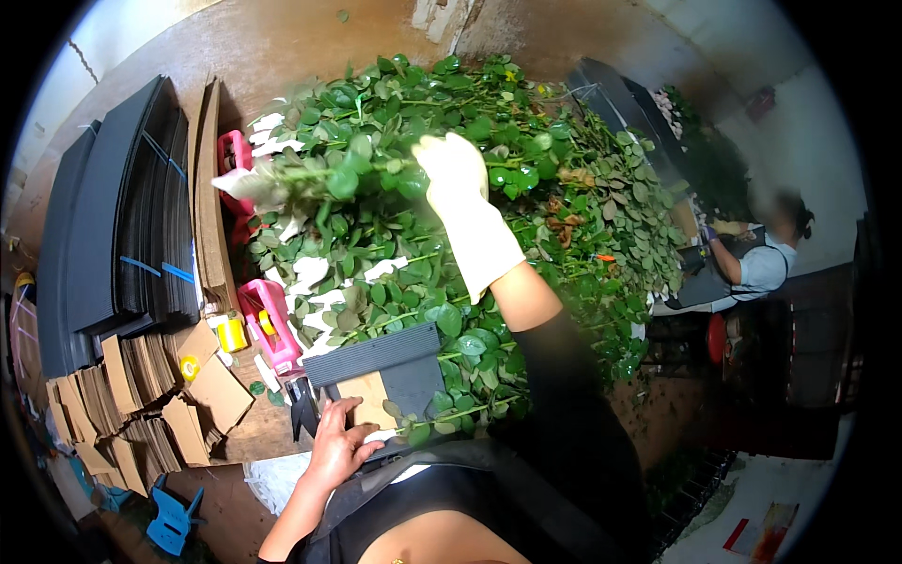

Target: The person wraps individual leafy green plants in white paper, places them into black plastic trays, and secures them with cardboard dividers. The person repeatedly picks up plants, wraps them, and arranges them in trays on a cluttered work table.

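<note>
My right hand (458, 183), in a pale yellow glove, is closed on the stem of a white rose (254, 185), held above a wide pile of leafy rose stems (404, 235). The rose's pale head points left. My bare left hand (340, 451) lies with fingers spread at the left side of a dark corrugated cardboard wrapper (413, 374) in front of me. Its fingertips touch the wrapper beside a tan cardboard patch (369, 395). Near its thumb is a small white thing, partly hidden, with a leafy stem (460, 412) running right.
Left stand stacks of dark cardboard sheets (122, 207) and small tan cardboard pieces (132, 395). Pink tape dispensers (268, 324), a yellow tape roll (230, 336) and a black stapler (303, 409) lie nearby. A co-worker (761, 258) sits at the right. A blue stool (172, 519) stands below.
</note>
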Available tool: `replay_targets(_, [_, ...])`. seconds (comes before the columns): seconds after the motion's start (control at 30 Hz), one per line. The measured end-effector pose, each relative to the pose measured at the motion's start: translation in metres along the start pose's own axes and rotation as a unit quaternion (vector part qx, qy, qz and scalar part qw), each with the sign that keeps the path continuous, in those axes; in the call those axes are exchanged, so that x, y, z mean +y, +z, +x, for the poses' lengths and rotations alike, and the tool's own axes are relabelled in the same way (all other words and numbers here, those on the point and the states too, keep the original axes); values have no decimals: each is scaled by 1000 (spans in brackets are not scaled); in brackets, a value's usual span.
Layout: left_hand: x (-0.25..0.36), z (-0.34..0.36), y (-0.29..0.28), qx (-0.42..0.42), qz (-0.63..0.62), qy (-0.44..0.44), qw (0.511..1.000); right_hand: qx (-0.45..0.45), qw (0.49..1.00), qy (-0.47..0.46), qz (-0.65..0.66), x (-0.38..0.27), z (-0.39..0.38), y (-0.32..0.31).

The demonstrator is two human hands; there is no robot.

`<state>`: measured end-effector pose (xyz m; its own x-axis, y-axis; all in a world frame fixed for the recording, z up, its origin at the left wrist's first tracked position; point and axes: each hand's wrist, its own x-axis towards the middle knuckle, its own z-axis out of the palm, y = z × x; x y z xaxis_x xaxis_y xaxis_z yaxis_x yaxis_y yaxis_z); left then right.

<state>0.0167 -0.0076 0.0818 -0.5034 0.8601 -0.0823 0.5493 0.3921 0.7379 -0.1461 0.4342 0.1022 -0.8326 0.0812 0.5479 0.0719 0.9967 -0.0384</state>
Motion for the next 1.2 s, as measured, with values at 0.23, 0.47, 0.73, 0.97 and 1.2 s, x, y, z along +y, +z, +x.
replay_targets(0.23, [-1,-2,1,3,4,7,1000,-72,995,24,62,-7,4,-61])
replay_targets(0.47, [-9,-6,0,-1,-13,27,1000,-25,959,103,263,5,-82,-77])
replay_targets(0.73, [-4,3,-4,10,48,93,994,-144,981,55,-115,28,-139,-121])
replay_targets(0.97, [-8,1,-5,1,49,91,995,-58,996,-16,-59,-3,-140,-155])
replay_targets(1.2, [-21,-4,1,-9,-55,15,998,12,987,-142,75,-68,-142,-251])
